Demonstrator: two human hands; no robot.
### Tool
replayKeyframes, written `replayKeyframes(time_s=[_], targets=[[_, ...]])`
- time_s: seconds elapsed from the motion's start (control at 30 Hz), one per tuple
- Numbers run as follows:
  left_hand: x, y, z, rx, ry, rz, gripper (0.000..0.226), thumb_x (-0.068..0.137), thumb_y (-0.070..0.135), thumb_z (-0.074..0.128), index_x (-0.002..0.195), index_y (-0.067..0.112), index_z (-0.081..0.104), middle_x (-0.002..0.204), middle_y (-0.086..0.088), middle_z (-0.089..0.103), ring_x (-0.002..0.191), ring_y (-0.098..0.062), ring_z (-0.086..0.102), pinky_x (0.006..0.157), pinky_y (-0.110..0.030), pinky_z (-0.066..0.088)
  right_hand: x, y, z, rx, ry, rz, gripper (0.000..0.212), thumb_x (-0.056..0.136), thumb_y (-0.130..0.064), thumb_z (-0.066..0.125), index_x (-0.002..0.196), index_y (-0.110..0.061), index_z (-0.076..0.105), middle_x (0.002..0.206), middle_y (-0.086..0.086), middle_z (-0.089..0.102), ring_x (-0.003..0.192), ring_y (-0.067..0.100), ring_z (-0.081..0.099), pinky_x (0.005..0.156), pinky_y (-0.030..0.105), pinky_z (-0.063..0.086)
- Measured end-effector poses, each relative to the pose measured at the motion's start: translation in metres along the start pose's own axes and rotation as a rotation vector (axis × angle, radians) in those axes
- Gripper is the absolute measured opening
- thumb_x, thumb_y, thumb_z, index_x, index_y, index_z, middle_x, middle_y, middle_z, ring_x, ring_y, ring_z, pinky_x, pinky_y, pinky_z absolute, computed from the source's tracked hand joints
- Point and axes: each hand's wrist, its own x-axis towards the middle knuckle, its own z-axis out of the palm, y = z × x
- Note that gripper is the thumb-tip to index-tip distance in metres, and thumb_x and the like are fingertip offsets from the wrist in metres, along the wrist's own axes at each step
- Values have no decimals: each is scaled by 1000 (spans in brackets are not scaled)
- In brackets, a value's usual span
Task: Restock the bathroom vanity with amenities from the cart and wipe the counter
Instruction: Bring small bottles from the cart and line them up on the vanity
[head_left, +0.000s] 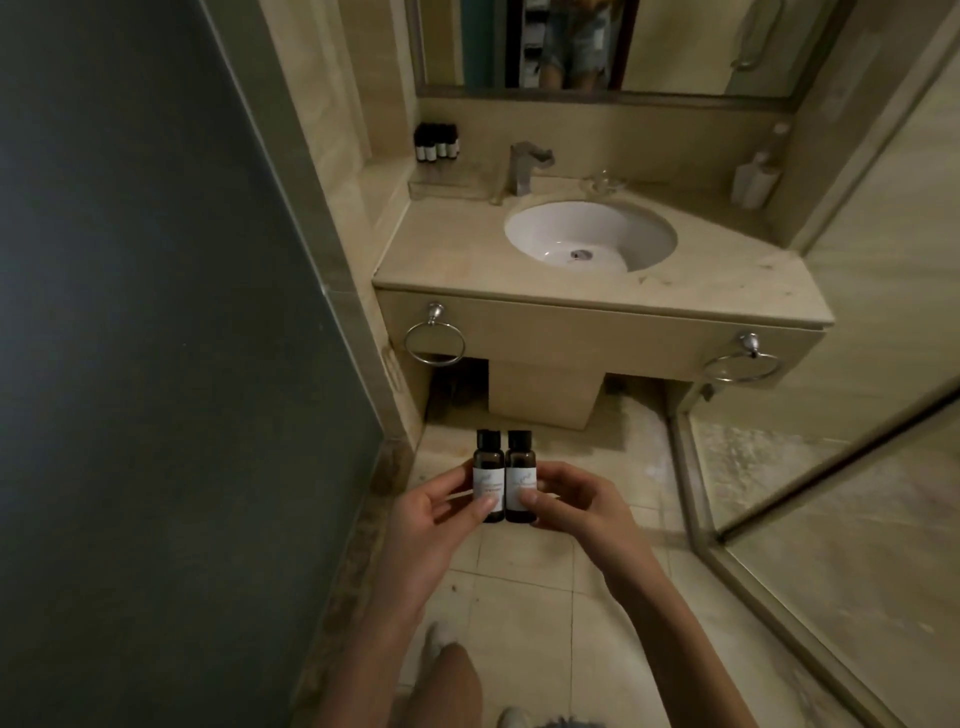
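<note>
Head view, looking down into a beige-tiled bathroom.

In the lower middle of the frame, pinching two small dark bottles upright, side by side and touching: left bottle (489, 475) between the thumb and curled fingers of the left hand (441, 512), right bottle (520, 475) gripped the same way in the right hand (566, 506). White labels toward the camera, black caps up, print too blurred to read. Both held over the floor tiles (519, 571), short of the vanity and below its edge in the frame.

Above centre, the vanity counter (447, 249), with an oval white sink (589, 236) set into it and a chrome faucet (524, 163) behind the bowl. Toward the upper left, at the counter's back corner, a cluster of similar small dark bottles (436, 141) standing on a clear tray (447, 182). At the right end of the back ledge, a white bottle (756, 179) against the wall. Just right of the faucet, something of clear glass (602, 182), too faint to name.

On the vanity front, a left towel ring (435, 340) and a right towel ring (743, 364), both chrome. Along the top edge, a mirror (675, 47). Filling the left side, a dark green panel (130, 312); down the right side, a glass shower partition (831, 467).
</note>
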Motion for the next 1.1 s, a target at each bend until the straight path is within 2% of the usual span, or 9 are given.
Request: replayKeyframes(time_s=[0.27, 0.43, 0.53, 0.63, 0.73, 0.8, 0.93, 1.1], targets=[[114, 21, -28, 16, -49, -3, 44, 78, 9, 75, 116, 28, 62, 98, 13, 73, 94, -3, 69, 83, -24, 53, 105, -21, 9, 8, 34, 3, 27, 84, -15, 69, 111, -17, 66, 98, 1, 74, 89, 16, 71, 77, 23, 56], [202, 54, -51, 32, -78, 59, 49, 77, 16, 76, 124, 23, 61, 109, 7, 71, 102, -7, 66, 90, -29, 53, 189, -60, 19, 40, 66, -30, 28, 84, -6, 68, 111, -10, 66, 97, 8, 74, 86, 17, 72, 70, 20, 53], [248, 72, -71, 32, -72, 95, 46, 79, 17, 75, 122, 24, 61, 109, 9, 70, 101, -5, 66, 87, -24, 53, 236, -81, 30, 13, 57, -47, 30, 83, -14, 69, 113, -13, 65, 99, 2, 74, 90, 15, 71, 74, 19, 53], [279, 81, -88, 33, -102, 103, 39, 80, 14, 73, 116, 27, 64, 100, 16, 72, 93, 2, 66, 74, -13, 52, 266, -88, 42, -9, 65, -44, 35, 81, -21, 71, 115, -16, 64, 101, -1, 74, 93, 13, 70, 76, 21, 54], [308, 84, -100, 45, -131, 77, 35, 81, 13, 72, 112, 27, 66, 95, 18, 72, 90, 4, 66, 69, -7, 49, 293, -88, 50, -31, 75, -21, 39, 77, -29, 72, 114, -19, 64, 101, -3, 73, 94, 14, 69, 82, 27, 56], [324, 82, -104, 47, -149, 64, 33, 81, 13, 71, 111, 27, 66, 94, 17, 73, 91, 2, 67, 70, -9, 50, 306, -87, 52, -25, 71, -7, 40, 75, -30, 72, 113, -18, 64, 100, -2, 74, 92, 15, 70, 82, 28, 56], [359, 87, -103, 50, -190, 57, 30, 83, 8, 69, 101, 32, 64, 86, 23, 72, 85, 5, 67, 66, -8, 49, 338, -89, 49, 18, 106, 17, 28, 83, -13, 69, 110, -18, 64, 94, -4, 74, 87, 13, 71, 73, 20, 54], [409, 95, -98, 67, -176, 61, 30, 85, 7, 66, 114, 16, 65, 101, 1, 74, 95, -12, 70, 77, -20, 54, 392, -93, 34, 90, 116, 38, 28, 83, -5, 68, 111, -8, 65, 95, 5, 74, 86, 14, 71, 70, 18, 53]])
